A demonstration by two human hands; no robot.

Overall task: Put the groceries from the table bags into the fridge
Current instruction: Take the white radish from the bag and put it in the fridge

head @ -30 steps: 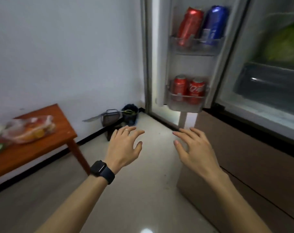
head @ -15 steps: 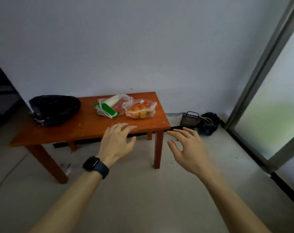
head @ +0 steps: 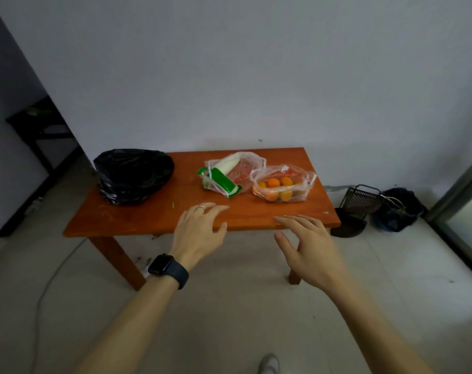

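Observation:
A low orange-brown wooden table (head: 154, 220) stands against the white wall. On it lie a black plastic bag (head: 133, 175) at the left, a clear bag with a white radish and a green-labelled pack (head: 229, 171) in the middle, and a clear bag of oranges (head: 282, 186) at the right. My left hand (head: 199, 229), with a ring and a dark watch on its wrist, hovers over the table's front edge with fingers spread, holding nothing. My right hand (head: 307, 245) is held out just in front of that edge, fingers relaxed and empty. The fridge itself is out of view.
A dark wire basket (head: 360, 198) and a dark bag (head: 399, 209) sit on the floor right of the table. A grey frame with pale glass (head: 464, 201) runs along the right edge. A dark doorway with a black frame (head: 37, 130) is at the left. A cable (head: 48, 284) trails on the floor.
My view has swung left from the open fridge door to the table, which now lies closer and centred. Both hands stay held out, empty, and have come up to the table's front edge.

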